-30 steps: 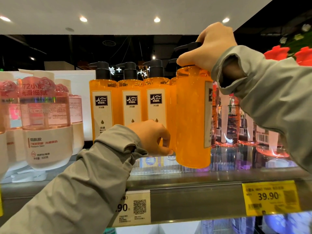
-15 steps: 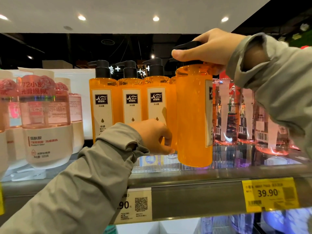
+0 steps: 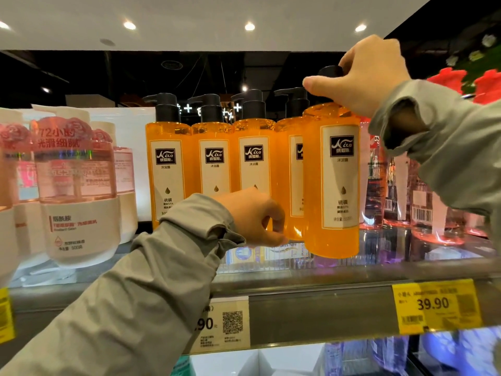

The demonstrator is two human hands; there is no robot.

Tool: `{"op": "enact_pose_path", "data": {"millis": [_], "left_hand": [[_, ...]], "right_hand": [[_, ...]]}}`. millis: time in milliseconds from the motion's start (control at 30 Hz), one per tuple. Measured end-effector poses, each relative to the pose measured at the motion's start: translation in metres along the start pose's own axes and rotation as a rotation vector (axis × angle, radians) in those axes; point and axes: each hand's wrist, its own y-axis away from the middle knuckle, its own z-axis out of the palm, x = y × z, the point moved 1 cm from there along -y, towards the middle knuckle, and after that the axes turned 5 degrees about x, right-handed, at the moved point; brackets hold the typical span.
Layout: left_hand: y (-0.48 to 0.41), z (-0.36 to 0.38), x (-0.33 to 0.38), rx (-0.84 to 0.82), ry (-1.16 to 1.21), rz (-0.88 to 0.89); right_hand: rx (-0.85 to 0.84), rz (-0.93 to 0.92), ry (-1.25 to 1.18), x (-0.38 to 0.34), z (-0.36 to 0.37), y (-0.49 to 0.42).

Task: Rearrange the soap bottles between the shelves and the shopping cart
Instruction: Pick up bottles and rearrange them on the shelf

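Gripping the black pump head of an orange soap btl (image 3: 332,185), the R hand (image 3: 366,77) has its fingers wrapped over the top & thumb stuck out left along the nozzle. Btl hangs upright, label to the camera, at the front of the shelf (image 3: 311,305), just right of & in front of the row of orange btls (image 3: 214,164). Its base is down at shelf level, but can't tell if it touches the surface or sits just above. The row is 4 same-brand btls w/ black pumps, side by side, the 4th partly hidden behind the held one. L hand (image 3: 254,218) is low in front of the row, near the bases of the 3rd & 4th btls, fingers curled in; can't tell whether it's pinching anything. Both arms are in grey sleeves (image 3: 162,280). Left of the row: pink-and-white btls (image 3: 78,202) w/ rose-shaped tops. Right of the held btl, further back: clear pink btls (image 3: 423,210) w/ barcodes showing. On the shelf's front rail: a yellow price tag (image 3: 433,305) reading 39.90, & a white tag (image 3: 225,324) w/ QR code, partly behind the L sleeve. Red flowers (image 3: 447,80) top right.
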Motion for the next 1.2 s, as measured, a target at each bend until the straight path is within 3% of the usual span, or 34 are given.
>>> {"op": "enact_pose_path", "data": {"millis": [400, 600, 767, 900, 1100, 1200], "left_hand": [[-0.003, 0.002, -0.003, -0.005, -0.008, -0.023], [-0.002, 0.002, -0.007, 0.001, -0.014, -0.036], [0.001, 0.004, -0.008, -0.016, -0.008, -0.064], [0.001, 0.005, -0.007, -0.016, -0.036, -0.086], [-0.001, 0.007, -0.008, -0.042, -0.020, -0.086], [-0.002, 0.008, -0.010, -0.051, -0.001, -0.088]], "right_hand": [[0.161, 0.089, -0.160, 0.003, 0.019, 0.008], [0.145, 0.090, -0.171, 0.002, 0.017, 0.008], [0.008, 0.096, -0.307, 0.013, 0.010, 0.025], [0.001, 0.194, -0.414, 0.024, 0.008, 0.058], [-0.335, 0.278, -0.438, 0.033, 0.008, 0.100], [-0.397, 0.280, -0.420, 0.039, 0.013, 0.110]]}}
